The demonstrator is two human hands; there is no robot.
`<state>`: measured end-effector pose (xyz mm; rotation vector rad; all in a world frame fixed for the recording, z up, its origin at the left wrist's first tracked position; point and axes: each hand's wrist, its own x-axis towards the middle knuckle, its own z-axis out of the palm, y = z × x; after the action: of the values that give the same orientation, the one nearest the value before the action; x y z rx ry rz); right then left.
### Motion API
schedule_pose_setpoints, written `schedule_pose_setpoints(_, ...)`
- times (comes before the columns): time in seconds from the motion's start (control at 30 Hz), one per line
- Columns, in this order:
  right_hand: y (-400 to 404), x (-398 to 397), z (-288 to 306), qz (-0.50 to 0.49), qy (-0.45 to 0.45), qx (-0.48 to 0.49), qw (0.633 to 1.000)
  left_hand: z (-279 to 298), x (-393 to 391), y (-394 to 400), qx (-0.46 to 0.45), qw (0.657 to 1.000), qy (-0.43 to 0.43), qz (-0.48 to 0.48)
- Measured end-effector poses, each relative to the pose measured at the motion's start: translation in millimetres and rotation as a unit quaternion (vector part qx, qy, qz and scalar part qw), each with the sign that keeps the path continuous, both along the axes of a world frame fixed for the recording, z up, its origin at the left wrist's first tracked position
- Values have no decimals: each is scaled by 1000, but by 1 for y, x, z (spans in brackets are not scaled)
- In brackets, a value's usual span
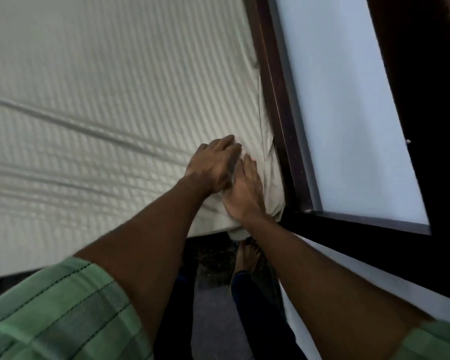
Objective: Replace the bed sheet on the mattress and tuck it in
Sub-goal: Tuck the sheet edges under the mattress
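Bed sheet (115, 87) corner lies under both hands' fingers (229, 146).

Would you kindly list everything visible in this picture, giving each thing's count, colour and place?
bed sheet: one, white with woven stripes, spread over the mattress, creased at left, bunched at the near right corner.
bed frame: one, dark brown wood, along the sheet's right edge.
frosted panel: one, pale blue-white, in a dark frame right of the bed.
floor: grey and dark, below the bed's near edge.
foot: one, bare, on the floor below the corner.
sleeves: two, green checked, bottom corners.
left hand: fingers flat on the sheet at the corner.
right hand: fingers straight, pressing the sheet beside the left hand.
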<state>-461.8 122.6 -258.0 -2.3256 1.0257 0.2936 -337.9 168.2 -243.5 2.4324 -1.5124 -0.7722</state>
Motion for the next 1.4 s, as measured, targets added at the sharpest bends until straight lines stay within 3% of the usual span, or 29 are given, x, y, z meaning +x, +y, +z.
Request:
schedule_pose_setpoints(0.13,-6,20,-27,-122,35,-78,989,-11,33,-24,22,991,-28,-133)
schedule_pose_setpoints(0.27,-30,43,-36,-360,46,-148,920,-22,61,-52,-2,980,-34,-195)
schedule_pose_setpoints(0.4,3,65,-34,-407,107,-196,886,-27,79,-61,-21,968,-36,-248)
schedule_pose_setpoints(0.57,-9,63,-36,-428,158,-170,873,-34,101,-51,-26,960,-37,-277)
schedule_pose_setpoints(0.73,-68,58,-27,-572,169,-39,802,-41,133,-19,-35,966,-27,-256)
schedule_pose_setpoints(0.83,-44,69,-30,-512,209,-73,830,-43,142,-5,-33,969,-20,-243)
schedule_pose_setpoints(0.97,11,83,-32,-447,116,-181,868,-41,141,-3,-26,975,-5,-222)
schedule_pose_setpoints(1.07,17,103,-34,-255,-3,-174,951,-41,142,-6,-35,982,6,-187)
schedule_pose_setpoints(1.13,-6,120,-44,-139,-28,-157,977,-43,147,-8,-53,986,0,-158)
schedule_pose_setpoints(1.2,-47,140,-55,-153,0,-184,971,-45,155,-8,-70,989,-9,-133)
schedule_pose_setpoints(1.33,-114,192,-47,-394,85,-132,906,-48,174,-12,-83,992,-15,-95)
schedule_pose_setpoints(1.4,-112,213,-43,-322,56,-169,930,-47,181,-18,-78,993,-17,-81)
